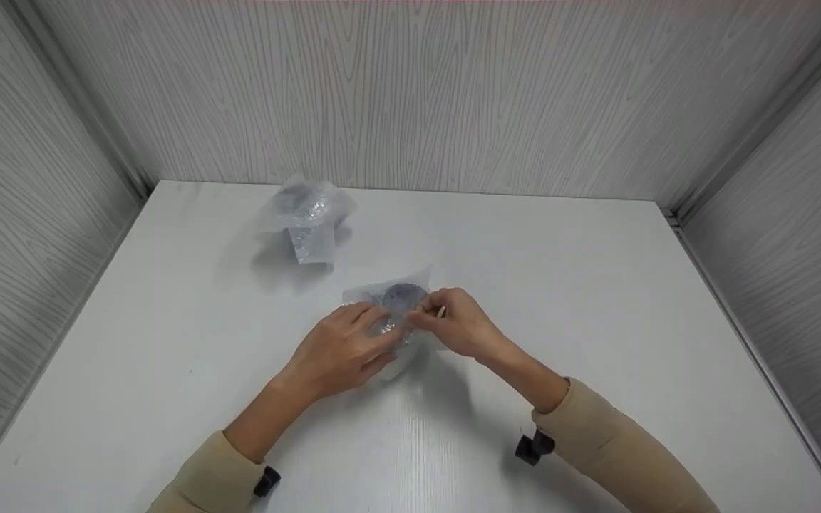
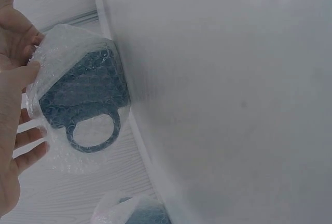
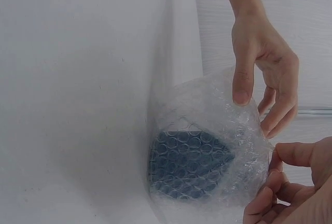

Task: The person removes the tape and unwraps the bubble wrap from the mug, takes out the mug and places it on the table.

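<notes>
A dark blue mug (image 2: 85,86) stands on the table, loosely covered in clear bubble wrap (image 3: 241,136). Its round handle shows through the plastic in the left wrist view. My left hand (image 1: 346,345) holds the wrapped mug from the left and above, thumb on one side and fingers spread over the other. From the right, my right hand (image 1: 460,324) pinches the upper edge of the bubble wrap between thumb and fingers, close to the left fingertips. The mug's rim is hidden by the gathered wrap and the hands.
Farther back and left stands a second bubble-wrapped item (image 1: 311,203), whose dark blue body also appears at the bottom of the left wrist view. The white table (image 1: 560,285) is enclosed by pale wood-grain panels (image 1: 410,92) at the back and both sides.
</notes>
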